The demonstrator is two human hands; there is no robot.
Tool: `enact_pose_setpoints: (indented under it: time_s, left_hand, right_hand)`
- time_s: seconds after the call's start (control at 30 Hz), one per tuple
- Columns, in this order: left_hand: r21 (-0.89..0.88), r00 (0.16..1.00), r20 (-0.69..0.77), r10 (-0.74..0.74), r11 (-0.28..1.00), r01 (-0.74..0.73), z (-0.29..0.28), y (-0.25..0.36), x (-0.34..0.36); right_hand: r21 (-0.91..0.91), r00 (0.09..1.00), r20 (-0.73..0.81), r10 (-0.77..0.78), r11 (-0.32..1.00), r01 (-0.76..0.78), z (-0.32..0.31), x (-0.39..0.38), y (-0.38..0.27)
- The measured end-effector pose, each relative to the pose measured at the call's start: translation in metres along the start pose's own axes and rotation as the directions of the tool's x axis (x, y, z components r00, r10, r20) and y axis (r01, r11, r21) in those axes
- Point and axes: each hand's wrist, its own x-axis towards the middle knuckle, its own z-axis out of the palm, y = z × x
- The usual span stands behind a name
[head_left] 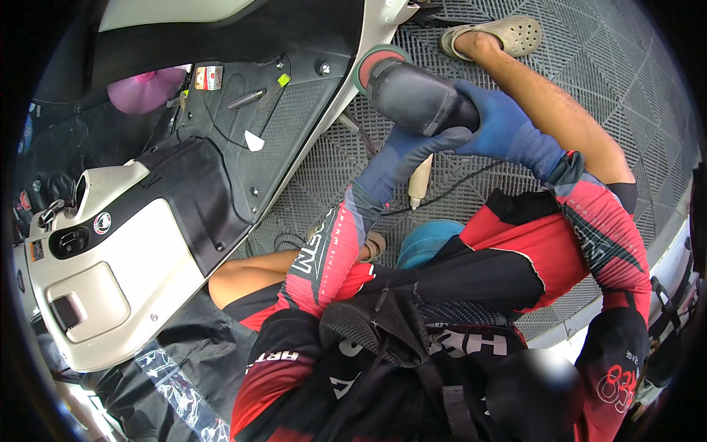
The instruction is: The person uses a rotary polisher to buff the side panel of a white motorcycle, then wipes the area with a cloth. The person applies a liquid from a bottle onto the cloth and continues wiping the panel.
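Both hands wear blue gloves and grip a black power polisher with a red and green disc pad. My left hand is wrapped under its body; my right hand closes around its back end. The pad is beside the pale edge of a scooter's body panel; I cannot tell whether they touch. Below the tool, a cream bottle lies on the grey grated mat, with a black cable running nearby.
The scooter's panels fill the left, with a pink object, a small box and a metal tool. My legs are bent on the mat around a blue basin. A black sheet lies at lower left.
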Motion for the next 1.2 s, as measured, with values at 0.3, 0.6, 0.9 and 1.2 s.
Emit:
enact_pose_setpoints:
  time_s: [0.3,0.6,0.9,1.2]
  left_hand:
    - [0.185,0.999,0.013,0.046,0.981,-0.048,0.0,0.014,0.014]
    - [0.012,1.0,0.026,0.001,1.0,-0.001,0.001,-0.001,0.014]
    - [0.146,1.0,0.01,0.006,0.989,-0.008,-0.001,0.0,0.012]
    - [0.084,0.999,0.02,0.049,0.995,-0.051,0.0,-0.005,0.014]
  right_hand:
    - [0.049,0.999,-0.022,0.044,0.998,-0.043,-0.013,-0.003,-0.012]
    - [-0.052,0.998,0.007,0.058,0.997,-0.057,-0.007,0.003,0.007]
    - [-0.102,0.999,-0.041,0.0,0.995,-0.005,-0.009,0.002,0.0]
    - [-0.076,0.998,-0.055,0.003,0.997,-0.008,-0.004,0.001,0.008]
